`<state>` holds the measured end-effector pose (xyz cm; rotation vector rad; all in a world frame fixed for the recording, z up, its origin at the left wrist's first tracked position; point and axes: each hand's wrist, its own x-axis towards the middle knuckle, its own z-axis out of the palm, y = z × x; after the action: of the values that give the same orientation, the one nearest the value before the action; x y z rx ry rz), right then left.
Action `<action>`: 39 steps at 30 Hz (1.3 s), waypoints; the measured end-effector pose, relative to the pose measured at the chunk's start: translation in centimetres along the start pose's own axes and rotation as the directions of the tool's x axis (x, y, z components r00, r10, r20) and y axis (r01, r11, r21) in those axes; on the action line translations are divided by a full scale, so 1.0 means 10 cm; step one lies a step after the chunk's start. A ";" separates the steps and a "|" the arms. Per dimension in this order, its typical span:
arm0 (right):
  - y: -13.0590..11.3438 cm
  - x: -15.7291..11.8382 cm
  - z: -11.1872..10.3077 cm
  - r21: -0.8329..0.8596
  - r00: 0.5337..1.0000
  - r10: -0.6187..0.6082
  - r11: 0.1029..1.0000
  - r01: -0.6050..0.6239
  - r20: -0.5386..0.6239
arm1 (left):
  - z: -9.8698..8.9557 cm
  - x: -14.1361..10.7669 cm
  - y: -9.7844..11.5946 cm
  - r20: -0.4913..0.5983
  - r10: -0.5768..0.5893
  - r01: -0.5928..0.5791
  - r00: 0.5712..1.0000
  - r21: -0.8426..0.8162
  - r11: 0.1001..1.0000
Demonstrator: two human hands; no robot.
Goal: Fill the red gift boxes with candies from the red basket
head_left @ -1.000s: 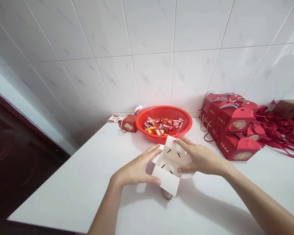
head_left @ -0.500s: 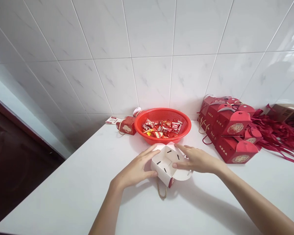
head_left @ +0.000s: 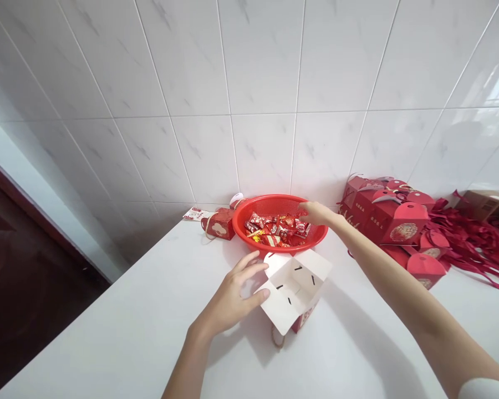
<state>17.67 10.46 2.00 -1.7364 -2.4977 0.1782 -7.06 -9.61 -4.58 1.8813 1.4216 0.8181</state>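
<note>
An open box (head_left: 297, 285), white inside and red outside, stands on the white table with its flaps spread and a rope handle at its front. My left hand (head_left: 243, 288) is at the box's left flaps, fingers apart. Behind the box sits a red plastic basket (head_left: 241, 235) with red wrapped candies (head_left: 276, 230) in it. My right hand (head_left: 314, 212) reaches over the basket's right rim; its fingertips point down and are partly hidden, so what they hold, if anything, cannot be made out.
Several red boxes (head_left: 399, 221) are stacked at the right, beside a heap of red ribbons (head_left: 478, 235) and a brown carton (head_left: 488, 205). A small red box (head_left: 219, 223) and a printed card (head_left: 197, 214) lie left of the basket. A tiled wall rises behind.
My right hand has left the box and moved up to the basket. The box's flaps now spread wider. My left hand has stayed by the box, and the view has shifted slightly.
</note>
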 end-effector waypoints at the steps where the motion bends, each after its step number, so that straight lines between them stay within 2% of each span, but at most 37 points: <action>1: -0.01 0.12 0.07 -0.001 0.999 0.010 1.000 -0.010 0.032 | 0.00 0.00 0.01 -0.022 0.009 -0.009 1.000 -0.002 1.000; 4: -0.02 0.33 0.30 0.007 0.992 0.044 0.999 -0.045 0.115 | 0.01 0.00 0.03 -0.063 0.026 -0.026 0.998 0.002 1.000; 8: 0.03 0.42 0.47 0.098 0.986 0.047 0.993 -0.063 0.161 | 0.01 -0.01 0.06 -0.069 0.042 -0.041 0.997 0.011 0.999; 10: 0.07 0.42 0.48 0.192 0.993 0.026 0.980 -0.048 0.113 | 0.01 -0.02 0.07 -0.068 0.050 -0.048 0.996 0.020 0.999; 13: 0.11 0.41 0.45 0.371 0.999 0.019 0.928 -0.007 -0.030 | 0.00 -0.02 0.09 -0.073 0.063 -0.061 0.995 0.030 0.998; 18: 0.04 0.29 0.31 0.662 0.985 0.003 0.741 0.114 -0.173 | 0.02 0.00 0.05 -0.148 0.104 -0.098 0.983 0.051 0.994; 20: -0.06 0.17 0.23 0.788 0.979 -0.077 0.582 0.200 -0.191 | 0.03 0.01 0.03 -0.222 0.106 -0.098 0.969 0.050 0.994; 21: -0.14 0.10 0.19 0.851 0.971 -0.140 0.468 0.237 -0.193 | 0.04 0.02 0.02 -0.264 0.096 -0.091 0.960 0.032 0.995; 22: -0.23 0.02 0.16 0.903 0.956 -0.217 0.340 0.262 -0.196 | 0.05 0.02 0.02 -0.304 0.078 -0.082 0.949 -0.002 0.997; 23: -0.33 -0.08 0.13 0.930 0.934 -0.305 0.252 0.268 -0.187 | 0.06 0.03 0.02 -0.336 0.054 -0.075 0.940 -0.049 0.996; 24: -0.44 -0.17 0.11 0.939 0.905 -0.384 0.205 0.275 -0.181 | 0.07 0.04 0.03 -0.356 0.031 -0.073 0.934 -0.106 0.992; 27: -0.77 -0.43 0.10 0.945 0.781 -0.602 0.128 0.300 -0.166 | 0.10 0.05 0.07 -0.352 -0.004 -0.107 0.936 -0.296 0.949; 29: -0.92 -0.52 0.11 0.943 0.706 -0.692 0.112 0.313 -0.152 | 0.11 0.05 0.10 -0.340 -0.006 -0.134 0.940 -0.388 0.912; 31: -0.95 -0.50 0.11 0.926 0.681 -0.715 0.131 0.353 -0.158 | 0.12 0.05 0.11 -0.364 -0.022 -0.143 0.931 -0.419 0.897; 32: -0.93 -0.46 0.11 0.907 0.701 -0.691 0.163 0.389 -0.177 | 0.12 0.06 0.11 -0.387 -0.034 -0.142 0.921 -0.418 0.897; 33: -0.88 -0.38 0.10 0.876 0.744 -0.639 0.226 0.425 -0.196 | 0.12 0.06 0.11 -0.412 -0.049 -0.140 0.910 -0.416 0.898; 34: -0.81 -0.29 0.09 0.831 0.802 -0.561 0.333 0.446 -0.206 | 0.11 0.06 0.11 -0.435 -0.064 -0.138 0.898 -0.416 0.899; 35: -0.73 -0.19 0.09 0.759 0.867 -0.456 0.486 0.433 -0.203 | 0.11 0.06 0.10 -0.453 -0.076 -0.136 0.888 -0.418 0.898; 37: -0.55 0.02 0.12 0.508 0.969 -0.224 0.825 0.246 -0.105 | 0.11 0.07 0.09 -0.473 -0.088 -0.136 0.877 -0.420 0.897; 39: -0.40 0.21 0.20 0.380 0.991 -0.131 0.915 0.132 -0.030 | 0.11 0.07 0.08 -0.476 -0.083 -0.136 0.876 -0.408 0.903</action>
<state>12.98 10.94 0.66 -1.4067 -2.3626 0.6047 -5.55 -9.24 -4.52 1.4067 1.3422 1.5642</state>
